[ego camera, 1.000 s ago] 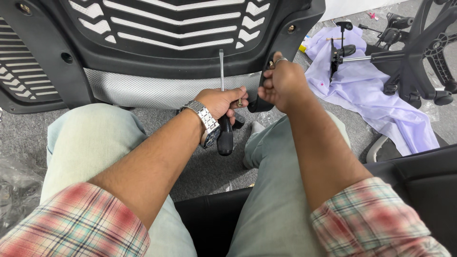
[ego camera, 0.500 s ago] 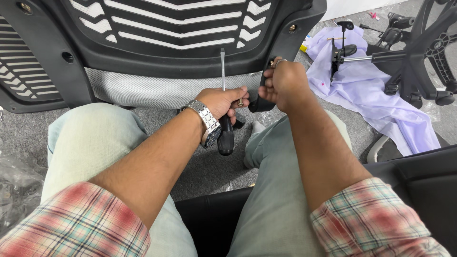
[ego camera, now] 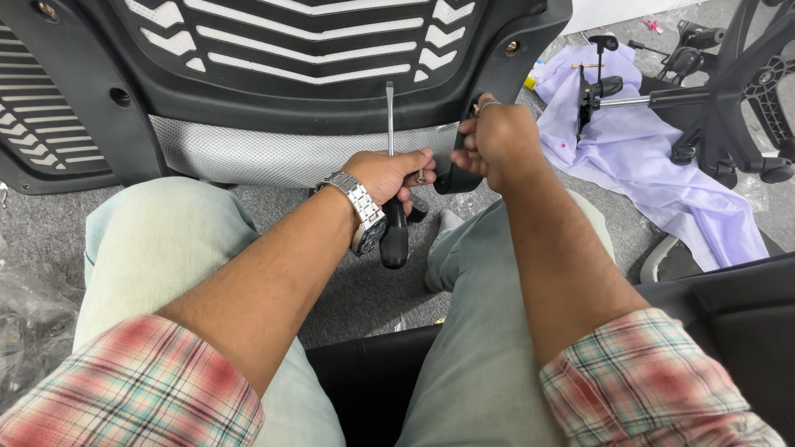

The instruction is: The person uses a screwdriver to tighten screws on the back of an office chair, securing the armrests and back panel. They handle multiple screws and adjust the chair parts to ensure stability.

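- A black-handled screwdriver (ego camera: 392,223) is gripped by the closed left hand (ego camera: 387,175), shaft upward, kept ready against the chair back (ego camera: 331,91).
- A black bracket (ego camera: 458,170) is pinched by the right hand (ego camera: 497,136), fingers curled; possibly a small screw is held too.

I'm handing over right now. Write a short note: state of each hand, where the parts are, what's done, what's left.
Left hand: closed on a black-handled screwdriver, shaft up against the black plastic chair back, a small screw at its fingertips.
Right hand: gripping the chair back's lower right edge.
Done: one brass screw sits in the right corner.
Left: the loose screw isn't in yet; its hole is hidden.
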